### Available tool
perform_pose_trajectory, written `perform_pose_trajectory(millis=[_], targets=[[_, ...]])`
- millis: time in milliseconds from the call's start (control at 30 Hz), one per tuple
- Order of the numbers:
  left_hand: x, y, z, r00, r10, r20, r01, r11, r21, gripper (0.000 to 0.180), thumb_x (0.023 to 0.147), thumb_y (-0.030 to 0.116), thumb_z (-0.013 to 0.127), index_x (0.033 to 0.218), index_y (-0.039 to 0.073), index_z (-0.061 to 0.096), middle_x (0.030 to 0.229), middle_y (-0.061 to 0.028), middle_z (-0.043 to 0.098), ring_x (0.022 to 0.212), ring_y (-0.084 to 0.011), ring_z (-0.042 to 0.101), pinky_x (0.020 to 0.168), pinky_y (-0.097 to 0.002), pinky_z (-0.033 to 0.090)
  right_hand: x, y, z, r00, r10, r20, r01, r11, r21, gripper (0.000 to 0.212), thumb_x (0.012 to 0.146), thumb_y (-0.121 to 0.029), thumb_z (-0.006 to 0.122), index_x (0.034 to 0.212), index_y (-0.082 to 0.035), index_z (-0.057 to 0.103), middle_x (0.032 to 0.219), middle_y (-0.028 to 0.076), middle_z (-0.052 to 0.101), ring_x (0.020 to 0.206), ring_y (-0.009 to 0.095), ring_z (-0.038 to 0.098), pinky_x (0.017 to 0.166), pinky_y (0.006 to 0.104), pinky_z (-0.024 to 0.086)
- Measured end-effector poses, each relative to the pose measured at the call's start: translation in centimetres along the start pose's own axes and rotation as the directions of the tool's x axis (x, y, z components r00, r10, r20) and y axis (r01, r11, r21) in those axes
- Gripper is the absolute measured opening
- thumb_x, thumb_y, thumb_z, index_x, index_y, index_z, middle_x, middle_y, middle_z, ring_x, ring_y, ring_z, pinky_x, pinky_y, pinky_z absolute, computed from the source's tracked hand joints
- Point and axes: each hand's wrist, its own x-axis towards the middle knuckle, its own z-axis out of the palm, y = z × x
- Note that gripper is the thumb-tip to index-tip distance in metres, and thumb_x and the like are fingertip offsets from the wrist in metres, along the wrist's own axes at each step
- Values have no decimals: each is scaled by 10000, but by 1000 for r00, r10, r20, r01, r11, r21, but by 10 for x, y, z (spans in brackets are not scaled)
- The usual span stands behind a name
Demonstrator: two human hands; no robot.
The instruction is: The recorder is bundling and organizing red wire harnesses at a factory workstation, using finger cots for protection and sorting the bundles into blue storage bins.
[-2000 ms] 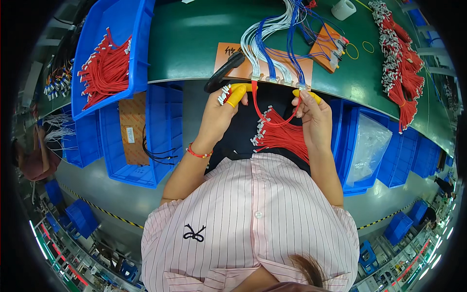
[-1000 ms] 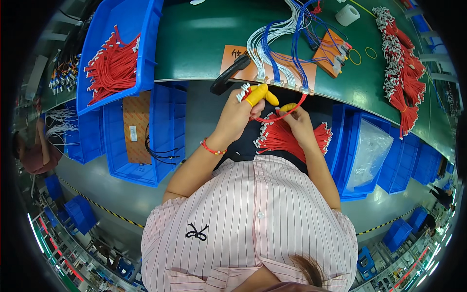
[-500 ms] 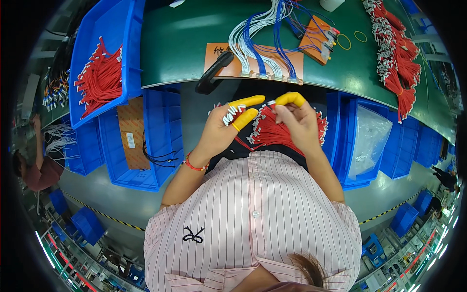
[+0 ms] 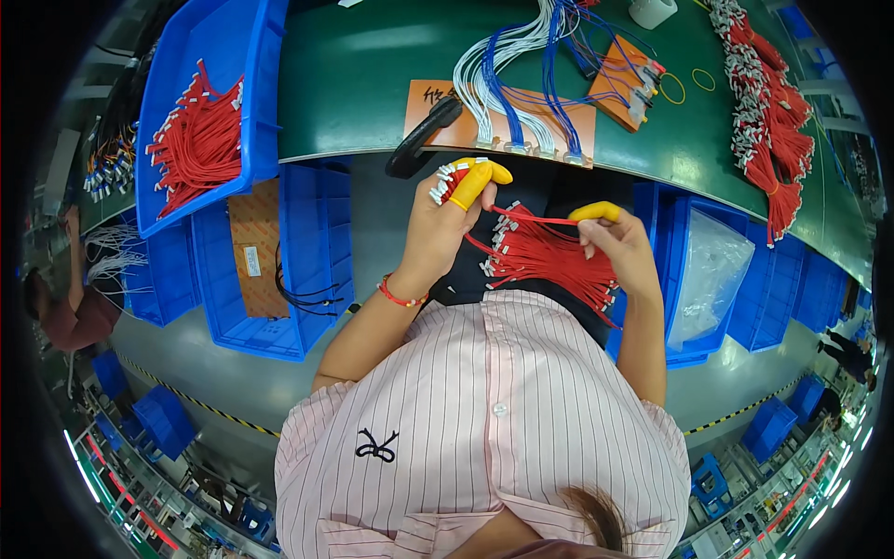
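Yellow finger cots cover the thumb and forefinger of my left hand [image 4: 452,205], which is closed on several red cables with white connectors [image 4: 445,184]. From it a red cable [image 4: 535,216] runs taut to my right hand [image 4: 619,242], whose fingers, one in a yellow cot, pinch its other end. That end is hidden by the fingers. Under the stretched cable, a heap of red cables [image 4: 549,252] with white end connectors lies on my lap.
A blue tray [image 4: 261,102] of red cables stands on the green table [image 4: 354,84] at left. White and blue wires [image 4: 489,70], a black-handled tool [image 4: 424,135] and bundled red cables [image 4: 768,112] lie further right. Blue bins [image 4: 312,270] stand below on both sides.
My hands have moved apart, the right one going right and down. A red cable now stretches between them. My left thumb and forefinger, spread before, have closed.
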Motion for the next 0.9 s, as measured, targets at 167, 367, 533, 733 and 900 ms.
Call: perform_pose_trajectory(millis=[167,367,533,733,900], targets=[[6,-3,1,993,-54,-101,56,998,21,210,981,150,532,1004,-23,648,692,33,530,494,10,336,436,-179,225,2,9,-5,995,-95,-31,96,818,567,169,898,-67,618,1049,3,648,782,40,618,671,109,568,662,263,493],[10,-2,2,993,-11,-119,19,998,65,232,996,171,515,963,-24,638,647,39,481,467,7,285,425,-182,204,11,1,23,990,-144,12,106,780,617,173,907,-68,610,1060,6,643,862,60,625,739,118,579,702,275,502],[11,0,2,995,1,-103,4,999,50,213,988,162,522,940,-12,635,634,34,489,466,3,293,427,-185,210,13,4,50,991,-135,20,128,971,200,213,882,-41,647,1089,12,642,998,22,577,824,89,531,737,216,440],[10,0,3,992,-14,-128,12,1000,-14,216,982,157,522,948,-19,643,633,32,495,467,0,298,430,-184,216,13,-11,80,856,-451,252,491,560,-667,332,785,-203,751,1067,-49,666,1039,80,578,989,222,516,967,387,314],[12,1,7,990,-24,-136,18,999,-49,226,983,142,511,968,-39,645,637,31,494,474,1,302,433,-180,217,20,-1,88,829,-422,366,543,457,-705,230,831,-195,705,1010,-52,682,972,81,618,1040,255,532,1035,427,280]])
